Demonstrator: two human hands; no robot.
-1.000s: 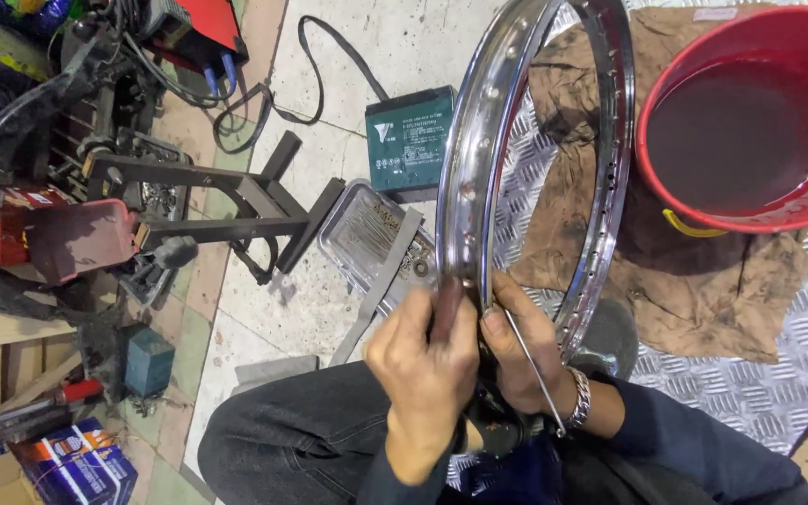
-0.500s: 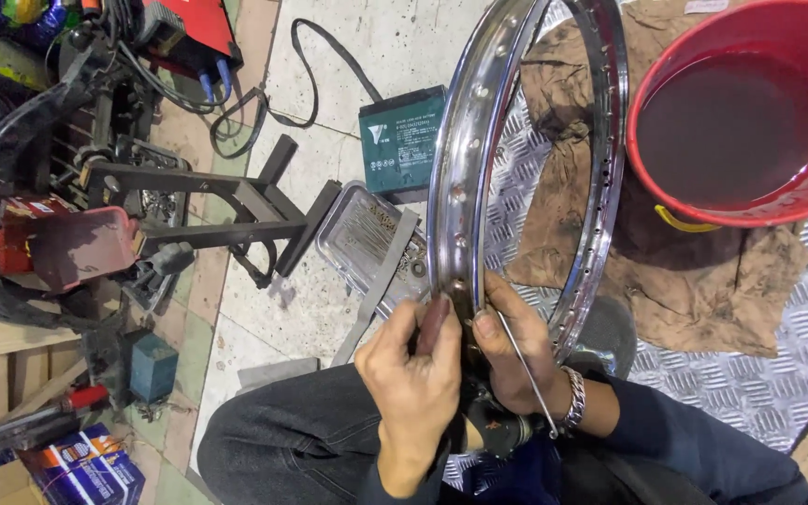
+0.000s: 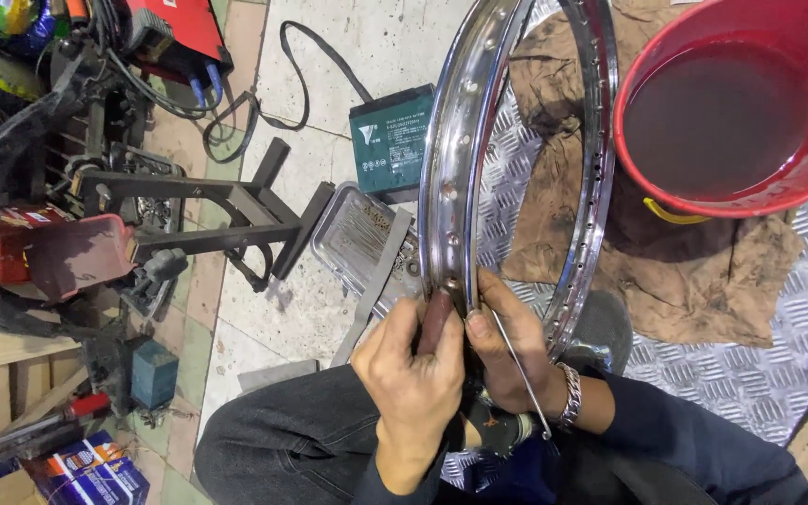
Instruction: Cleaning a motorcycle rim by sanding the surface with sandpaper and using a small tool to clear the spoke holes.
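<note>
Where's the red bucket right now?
In the head view the red bucket sits at the upper right, on a brown cloth over the metal tread plate, just right of the chrome wheel rim both hands work on.

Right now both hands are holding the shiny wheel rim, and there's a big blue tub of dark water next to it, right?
Almost. The tub is red, not blue, as the head view shows. The rest holds: the left hand and right hand both grip the shiny wheel rim at its near edge, and the tub of dark water sits beside it.
</note>
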